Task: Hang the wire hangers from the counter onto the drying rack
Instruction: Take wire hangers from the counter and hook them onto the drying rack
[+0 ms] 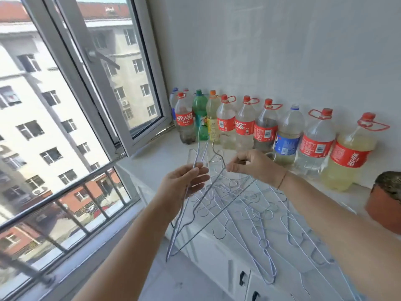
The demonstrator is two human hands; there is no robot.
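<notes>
Several pale lilac and grey wire hangers (pixel 258 216) lie in a loose pile on the white counter (pixel 165 153). My left hand (pixel 184 183) pinches a lilac hanger (pixel 178 227) near its middle, lifted off the counter with its lower end hanging past the counter's front edge. My right hand (pixel 253 164) pinches a grey hanger (pixel 208 187) near its neck, with the hook pointing up. The two lifted hangers cross each other between my hands. No drying rack is in view.
A row of large plastic drink bottles (pixel 264 127) stands along the back wall. A brown pot (pixel 384 203) sits at the right edge. An open window (pixel 91 83) with a railing is on the left. Cabinet doors (pixel 243 279) are below the counter.
</notes>
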